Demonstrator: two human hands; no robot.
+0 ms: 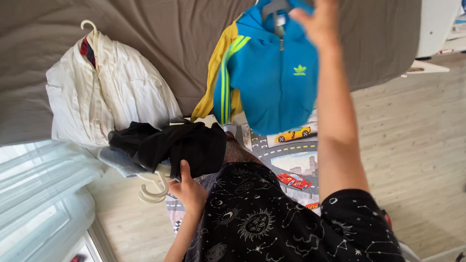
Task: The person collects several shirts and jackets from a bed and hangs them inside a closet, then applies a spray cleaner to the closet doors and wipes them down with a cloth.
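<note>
Blue jacket (274,82) raised by right hand (318,19) — left hand (190,190) clutches hangers (154,187).

Clothes on hangers held over a bed edge and a play mat.

Right hand (320,19) is raised at top of frame, gripping the hanger (275,7) of a hooded jacket (272,82) that hangs below it, in front of the bed (184,39). A second jacket (216,68) hangs just behind and left of the hooded one, possibly on the same hanger. Left hand (188,190) sits low, left of centre, on a bundle of garments (170,145) with hanger hooks (153,189) sticking out beneath, to the hand's left. A shirt on a hanger (107,92) lies on the bed, behind the bundle. Play mat (291,160) lies on the floor (412,145) below the jackets. Curtain (43,194) at far left.
</note>
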